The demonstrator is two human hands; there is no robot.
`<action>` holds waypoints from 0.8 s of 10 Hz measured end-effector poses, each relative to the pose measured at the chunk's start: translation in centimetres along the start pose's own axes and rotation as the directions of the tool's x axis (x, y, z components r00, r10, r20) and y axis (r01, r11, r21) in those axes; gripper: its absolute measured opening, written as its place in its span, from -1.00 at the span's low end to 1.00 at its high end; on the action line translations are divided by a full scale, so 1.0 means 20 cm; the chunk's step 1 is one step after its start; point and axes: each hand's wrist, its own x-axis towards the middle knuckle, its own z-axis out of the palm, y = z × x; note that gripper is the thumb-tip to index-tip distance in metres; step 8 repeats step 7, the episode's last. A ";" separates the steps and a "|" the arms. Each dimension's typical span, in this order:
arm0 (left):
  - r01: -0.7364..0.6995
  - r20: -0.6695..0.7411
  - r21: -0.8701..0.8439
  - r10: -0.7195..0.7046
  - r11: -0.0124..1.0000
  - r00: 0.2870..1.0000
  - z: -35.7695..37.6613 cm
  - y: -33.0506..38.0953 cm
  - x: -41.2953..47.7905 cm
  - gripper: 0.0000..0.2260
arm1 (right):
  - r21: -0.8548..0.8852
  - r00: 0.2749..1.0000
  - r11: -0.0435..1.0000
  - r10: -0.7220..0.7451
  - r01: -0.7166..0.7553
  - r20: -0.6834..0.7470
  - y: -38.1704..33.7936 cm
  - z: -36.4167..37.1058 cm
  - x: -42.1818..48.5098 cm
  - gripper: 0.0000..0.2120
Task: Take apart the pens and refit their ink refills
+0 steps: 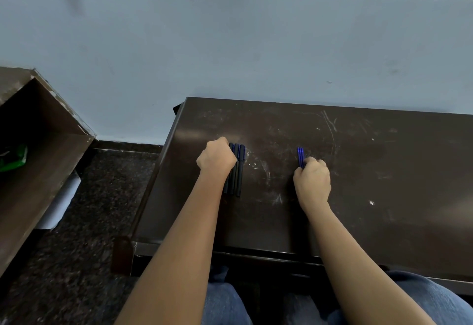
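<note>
fingers (pixel 318 164) of right hand (pixel 312 184) pinching blue refills (pixel 300 154), left hand (pixel 216 158) curled round black pens (pixel 239 171)

Two bare forearms (pixel 179 235) running up from six o'clock, bare left hand (pixel 216 158) at about eleven o'clock, bare right hand (pixel 312 184) at about one o'clock, blue denim jeans (pixel 225 304) over both thighs at six o'clock, lighter blue on the right thigh toward five o'clock
</note>
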 end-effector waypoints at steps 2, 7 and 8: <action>-0.010 0.001 0.005 0.010 1.000 1.000 0.01 0.00 0.00 -0.66 | 0.015 1.000 1.000 0.002 -0.002 0.009 0.00 0.00 0.00 -0.81; -0.028 -0.025 -0.035 0.028 0.999 0.999 0.00 0.01 0.00 -0.69 | 0.005 1.000 1.000 0.010 -0.010 -0.021 0.02 -0.06 0.01 -0.80; -0.028 -0.025 -0.035 0.028 0.999 0.999 0.00 0.01 0.00 -0.69 | 0.005 1.000 1.000 0.010 -0.010 -0.021 0.02 -0.06 0.01 -0.80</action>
